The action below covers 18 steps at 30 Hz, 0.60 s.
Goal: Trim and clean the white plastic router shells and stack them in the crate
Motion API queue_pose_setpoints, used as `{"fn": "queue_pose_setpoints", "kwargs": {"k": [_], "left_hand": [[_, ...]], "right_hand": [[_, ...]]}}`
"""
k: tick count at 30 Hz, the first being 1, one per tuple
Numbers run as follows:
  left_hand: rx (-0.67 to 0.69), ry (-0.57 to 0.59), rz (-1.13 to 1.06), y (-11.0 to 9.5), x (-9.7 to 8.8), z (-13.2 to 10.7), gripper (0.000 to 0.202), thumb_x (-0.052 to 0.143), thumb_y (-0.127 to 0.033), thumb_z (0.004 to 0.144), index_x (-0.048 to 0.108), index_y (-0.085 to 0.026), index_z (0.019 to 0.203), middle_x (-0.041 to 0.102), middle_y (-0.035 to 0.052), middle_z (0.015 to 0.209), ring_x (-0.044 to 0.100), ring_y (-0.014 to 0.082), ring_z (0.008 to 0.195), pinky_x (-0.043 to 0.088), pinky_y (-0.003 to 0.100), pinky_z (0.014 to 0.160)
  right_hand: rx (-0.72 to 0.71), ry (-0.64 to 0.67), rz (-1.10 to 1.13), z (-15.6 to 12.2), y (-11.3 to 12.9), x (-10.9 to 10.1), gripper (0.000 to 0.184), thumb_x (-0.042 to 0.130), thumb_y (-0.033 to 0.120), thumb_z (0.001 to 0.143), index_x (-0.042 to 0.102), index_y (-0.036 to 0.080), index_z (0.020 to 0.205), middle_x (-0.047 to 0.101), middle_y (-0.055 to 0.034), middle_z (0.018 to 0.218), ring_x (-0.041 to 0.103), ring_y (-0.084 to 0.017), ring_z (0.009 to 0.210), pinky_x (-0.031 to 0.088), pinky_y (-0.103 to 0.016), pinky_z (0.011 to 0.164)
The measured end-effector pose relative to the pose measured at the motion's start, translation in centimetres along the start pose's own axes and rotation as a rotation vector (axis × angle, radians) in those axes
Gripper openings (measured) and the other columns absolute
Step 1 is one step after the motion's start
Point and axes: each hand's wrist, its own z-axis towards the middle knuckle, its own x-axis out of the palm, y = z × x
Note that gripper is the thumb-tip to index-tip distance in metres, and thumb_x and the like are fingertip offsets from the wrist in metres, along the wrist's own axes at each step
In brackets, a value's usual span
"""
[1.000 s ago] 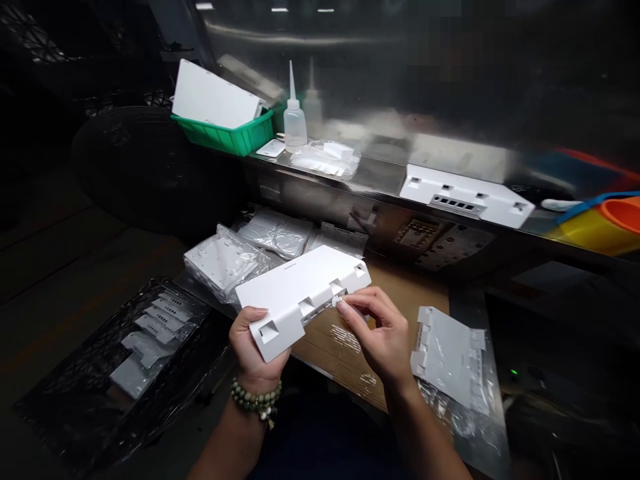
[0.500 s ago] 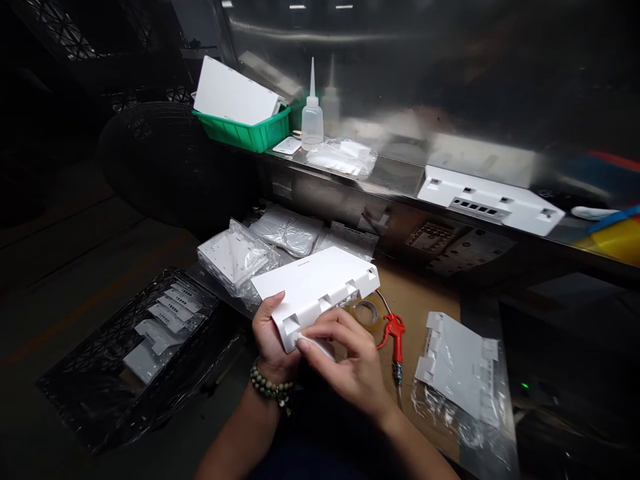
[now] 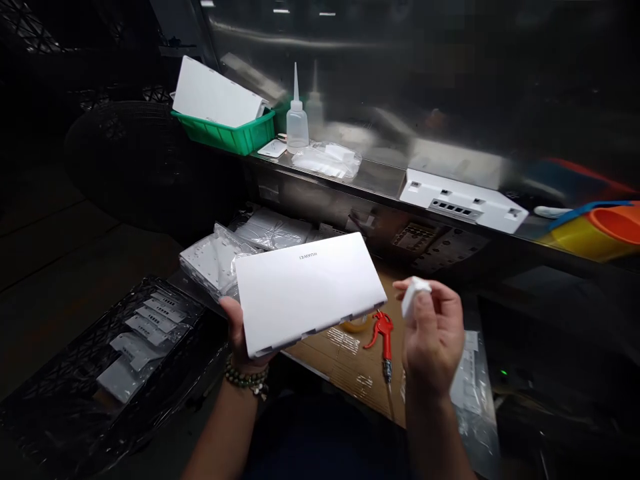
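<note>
A white plastic housing cover with HUAWEI lettering is tilted with its broad flat face towards me. My left hand grips it by the lower left corner, thumb on the edge; the other fingers are hidden beneath. To the right of the cover, apart from it, my right hand is raised and closed on a small folded white cloth between thumb and fingers. A red air blow gun lies on the cardboard between the cover and my right hand.
A steel shelf carries a green bin, a squeeze bottle, a bagged bundle and a white ported housing. Wrapped white parts lie behind the cover. A black-lined crate stands left; another bagged part lies right.
My right hand has left the cover's notched edge and moved right and up with the cloth. The cover has turned so its flat lettered face shows more. The view has shifted slightly right.
</note>
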Motion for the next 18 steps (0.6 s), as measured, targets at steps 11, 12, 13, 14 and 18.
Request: {"fn": "queue_pose_setpoints", "kwargs": {"k": [11, 12, 13, 14, 18], "left_hand": [[0.016, -0.265, 0.224, 0.2, 1.0, -0.9, 0.099, 0.064, -0.1, 0.044, 0.072, -0.031, 0.115, 0.077, 0.0138, 0.103, 0.062, 0.0438, 0.122, 0.06, 0.053, 0.089], [0.014, -0.266, 0.226, 0.3, 1.0, -1.0, 0.1, 0.065, -0.1, 0.043, 0.072, -0.031, 0.115, 0.077, 0.0141, 0.102, 0.063, 0.0439, 0.12, 0.061, 0.053, 0.088], [0.004, -0.261, 0.226, 0.4, 0.8, -1.1, 0.101, 0.065, -0.1, 0.042, 0.072, -0.031, 0.114, 0.077, 0.0143, 0.101, 0.063, 0.044, 0.119, 0.061, 0.053, 0.087], [-0.008, -0.25, 0.223, 0.5, 0.6, -1.1, 0.101, 0.065, -0.1, 0.041, 0.073, -0.03, 0.113, 0.077, 0.0144, 0.1, 0.064, 0.0439, 0.119, 0.061, 0.052, 0.086], [-0.073, -0.148, 0.231, -0.3, -0.2, -0.9, 0.094, 0.074, -0.094, 0.038, 0.077, -0.026, 0.103, 0.078, 0.015, 0.098, 0.069, 0.0424, 0.112, 0.063, 0.048, 0.081]], "right_hand": [[0.516, 0.025, 0.022, 0.9, -2.7, -1.8, 0.038, 0.068, 0.057, 0.09, 0.068, 0.021, 0.101, 0.072, -0.001, 0.083, 0.06, -0.015, 0.064, 0.046, -0.026, 0.055], [0.518, 0.032, 0.026, 0.9, -2.6, -1.9, 0.037, 0.067, 0.056, 0.09, 0.067, 0.021, 0.101, 0.072, -0.001, 0.083, 0.06, -0.015, 0.065, 0.046, -0.026, 0.055], [0.523, 0.044, 0.033, 0.9, -2.6, -2.1, 0.036, 0.067, 0.056, 0.091, 0.067, 0.021, 0.102, 0.072, -0.0011, 0.084, 0.06, -0.015, 0.065, 0.046, -0.026, 0.055], [0.528, 0.054, 0.041, 0.9, -2.6, -2.2, 0.036, 0.067, 0.056, 0.091, 0.067, 0.022, 0.102, 0.072, -0.0012, 0.084, 0.061, -0.016, 0.066, 0.046, -0.026, 0.055], [0.507, 0.062, 0.022, 0.7, -2.8, -2.9, 0.034, 0.065, 0.055, 0.094, 0.065, 0.022, 0.103, 0.069, -0.0001, 0.081, 0.058, -0.014, 0.063, 0.046, -0.025, 0.054]]}}
